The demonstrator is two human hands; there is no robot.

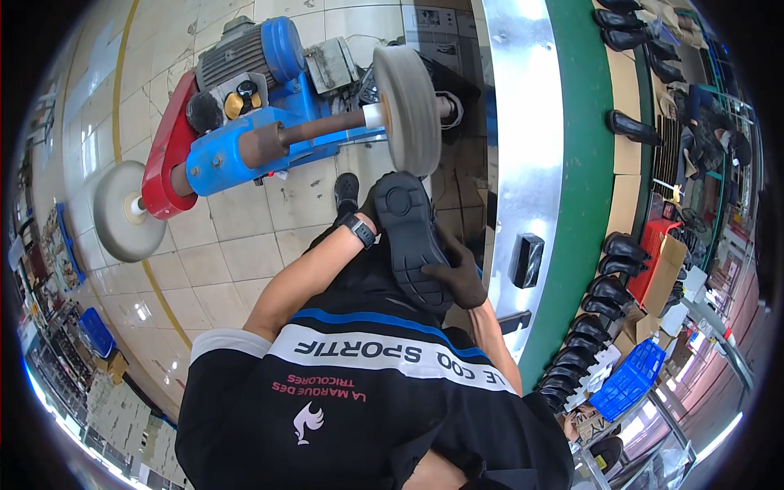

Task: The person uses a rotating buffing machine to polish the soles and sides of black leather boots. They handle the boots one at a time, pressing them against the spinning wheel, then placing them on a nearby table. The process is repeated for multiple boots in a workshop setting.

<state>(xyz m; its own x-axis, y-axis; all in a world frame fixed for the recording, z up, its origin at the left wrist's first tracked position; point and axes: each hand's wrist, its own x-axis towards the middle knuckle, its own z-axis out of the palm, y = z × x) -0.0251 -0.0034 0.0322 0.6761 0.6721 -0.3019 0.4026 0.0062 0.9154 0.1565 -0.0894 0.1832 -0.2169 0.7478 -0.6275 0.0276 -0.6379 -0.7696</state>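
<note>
A black shoe (406, 237) is held with its ridged sole facing up, its far end right at the rim of a pale buffing wheel (412, 110). Whether the shoe touches the wheel I cannot make out. My right hand (459, 278), in a dark glove, grips the near end, thumb across the sole. Most of my left hand (370, 206) is hidden behind the shoe's far left side, where it holds on; a dark watch (359, 230) sits on that wrist.
The wheel's shaft runs through a blue machine (237, 155) with a red belt guard (167, 159), a motor (237, 53) and a second wheel (122, 211). At right, a metal-edged green bench (580, 163) carries a small black block (528, 261). Beyond it stand several black shoes (572, 359) and a blue crate (629, 380).
</note>
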